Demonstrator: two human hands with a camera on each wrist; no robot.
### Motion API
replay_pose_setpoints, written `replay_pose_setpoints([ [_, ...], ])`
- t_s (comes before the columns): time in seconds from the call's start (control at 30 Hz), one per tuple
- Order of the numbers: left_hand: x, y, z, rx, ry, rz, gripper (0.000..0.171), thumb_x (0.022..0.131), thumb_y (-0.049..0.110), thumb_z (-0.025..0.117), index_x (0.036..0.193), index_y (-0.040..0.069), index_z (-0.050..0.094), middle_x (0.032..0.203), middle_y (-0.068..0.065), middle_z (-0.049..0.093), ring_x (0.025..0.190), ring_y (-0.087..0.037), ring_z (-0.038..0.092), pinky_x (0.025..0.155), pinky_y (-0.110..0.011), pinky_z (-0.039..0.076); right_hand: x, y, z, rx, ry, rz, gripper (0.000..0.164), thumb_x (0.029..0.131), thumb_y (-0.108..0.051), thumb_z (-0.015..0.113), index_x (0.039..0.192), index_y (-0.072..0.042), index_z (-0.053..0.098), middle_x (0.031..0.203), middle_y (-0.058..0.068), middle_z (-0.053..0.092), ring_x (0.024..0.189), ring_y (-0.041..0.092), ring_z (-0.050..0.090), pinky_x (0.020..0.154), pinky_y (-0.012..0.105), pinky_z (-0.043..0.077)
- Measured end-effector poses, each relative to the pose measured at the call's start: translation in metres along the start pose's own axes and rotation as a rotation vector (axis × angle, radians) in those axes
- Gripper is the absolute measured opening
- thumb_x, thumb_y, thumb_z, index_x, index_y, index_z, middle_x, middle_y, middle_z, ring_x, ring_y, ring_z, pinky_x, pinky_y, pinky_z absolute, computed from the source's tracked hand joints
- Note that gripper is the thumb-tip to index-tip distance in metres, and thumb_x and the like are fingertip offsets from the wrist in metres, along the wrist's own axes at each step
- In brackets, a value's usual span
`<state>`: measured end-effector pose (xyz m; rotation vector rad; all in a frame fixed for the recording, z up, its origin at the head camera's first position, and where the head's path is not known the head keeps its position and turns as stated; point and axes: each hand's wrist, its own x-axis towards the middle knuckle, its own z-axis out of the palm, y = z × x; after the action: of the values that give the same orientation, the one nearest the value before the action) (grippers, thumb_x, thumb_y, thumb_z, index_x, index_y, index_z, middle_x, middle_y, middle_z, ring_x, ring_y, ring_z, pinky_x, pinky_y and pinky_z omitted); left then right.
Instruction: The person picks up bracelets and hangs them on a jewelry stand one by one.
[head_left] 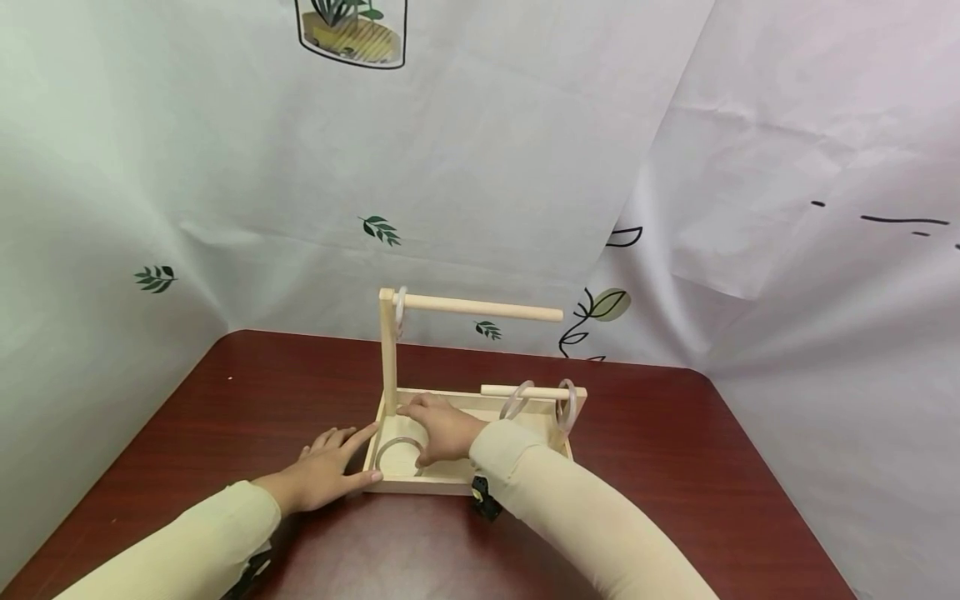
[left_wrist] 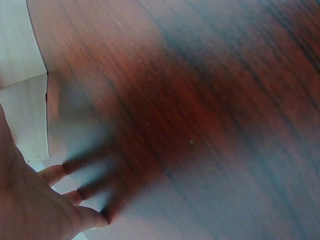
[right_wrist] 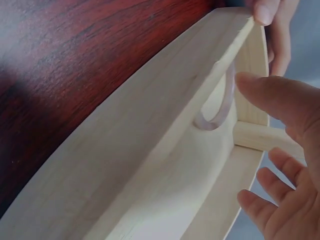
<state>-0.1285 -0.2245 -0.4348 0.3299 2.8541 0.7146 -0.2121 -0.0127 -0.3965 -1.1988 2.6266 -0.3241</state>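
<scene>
A shallow wooden tray [head_left: 442, 487] with two rods lies on the table. My left hand [head_left: 318, 477] rests against its left end, fingers spread, thumb at the front corner. A pale translucent bangle [right_wrist: 215, 124] is in the tray's left end. Over it reaches my right hand [head_left: 448, 428], thumb tip right at the bangle's edge and the other fingers apart from it, loosely extended. On the tall upper rod [head_left: 480, 308] hangs one bangle [head_left: 401, 312], close to the post [head_left: 387, 354]. Two more bangles hang on the short lower rod [head_left: 546, 392] at the right.
The dark red wooden table [head_left: 660, 467] extends around the tray on all sides. Behind it hangs a white cloth [head_left: 480, 150] printed with leaves. A black device [head_left: 486, 500] is under my right wrist, beside the tray's front wall.
</scene>
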Motion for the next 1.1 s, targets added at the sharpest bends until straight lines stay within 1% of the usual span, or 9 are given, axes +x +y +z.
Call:
replay_pose_setpoints([
  [0.13,0.000,-0.001,0.000,0.001,0.004,0.005,0.081,0.088,0.063,0.056,0.152,0.020,0.031,0.143,-0.028,0.038,0.132,-0.056,0.028,0.094,-0.077,0.023,0.001,-0.002,0.002,-0.034,-0.051,-0.012,0.085,0.067,-0.020,0.089,0.142,-0.016,0.049,0.128,0.001,0.048,0.123,0.016,0.042,0.099,0.022,0.037],
  [0.3,0.001,-0.001,0.001,0.002,0.003,0.007,0.081,0.088,0.063,0.056,0.152,0.020,0.030,0.143,-0.027,0.037,0.132,-0.055,0.028,0.094,-0.077,0.023,0.002,-0.005,0.004,-0.083,-0.109,-0.028,0.082,0.070,-0.020,0.088,0.142,-0.019,0.049,0.132,0.001,0.047,0.123,0.016,0.041,0.096,0.019,0.038],
  [0.47,0.001,-0.002,0.000,-0.005,-0.007,0.002,0.082,0.088,0.063,0.056,0.152,0.020,0.030,0.144,-0.028,0.036,0.133,-0.056,0.026,0.094,-0.077,0.023,0.005,-0.008,0.006,-0.143,-0.126,-0.033,0.079,0.070,-0.025,0.088,0.140,-0.021,0.051,0.132,-0.001,0.049,0.120,0.014,0.042,0.091,0.016,0.038],
  [0.6,0.001,-0.002,0.000,-0.007,-0.007,0.000,0.082,0.088,0.063,0.056,0.152,0.020,0.030,0.144,-0.028,0.036,0.133,-0.056,0.026,0.094,-0.076,0.023,0.009,-0.009,0.009,-0.181,-0.134,-0.038,0.078,0.070,-0.026,0.088,0.140,-0.021,0.052,0.132,-0.001,0.051,0.118,0.014,0.044,0.092,0.017,0.038],
  [0.7,0.001,-0.002,0.000,-0.004,-0.002,0.002,0.082,0.088,0.063,0.056,0.152,0.019,0.030,0.143,-0.028,0.037,0.133,-0.055,0.027,0.094,-0.076,0.023,0.010,-0.010,0.010,-0.188,-0.139,-0.042,0.077,0.071,-0.023,0.087,0.139,-0.021,0.052,0.132,-0.001,0.052,0.120,0.014,0.045,0.094,0.017,0.038],
  [0.87,0.001,-0.001,0.000,-0.006,-0.001,0.006,0.081,0.088,0.062,0.057,0.152,0.018,0.031,0.143,-0.029,0.037,0.133,-0.056,0.027,0.094,-0.076,0.023,0.011,-0.010,0.012,-0.158,-0.140,-0.043,0.077,0.071,-0.013,0.086,0.139,-0.020,0.053,0.134,0.001,0.051,0.121,0.017,0.046,0.094,0.018,0.039],
  [1.1,0.001,-0.001,-0.001,-0.013,-0.003,0.007,0.081,0.088,0.061,0.057,0.151,0.017,0.032,0.142,-0.030,0.037,0.132,-0.057,0.027,0.095,-0.076,0.023,0.011,-0.015,0.013,-0.153,-0.159,-0.025,0.078,0.070,-0.006,0.084,0.139,-0.023,0.053,0.136,-0.001,0.050,0.122,0.016,0.046,0.093,0.019,0.041],
])
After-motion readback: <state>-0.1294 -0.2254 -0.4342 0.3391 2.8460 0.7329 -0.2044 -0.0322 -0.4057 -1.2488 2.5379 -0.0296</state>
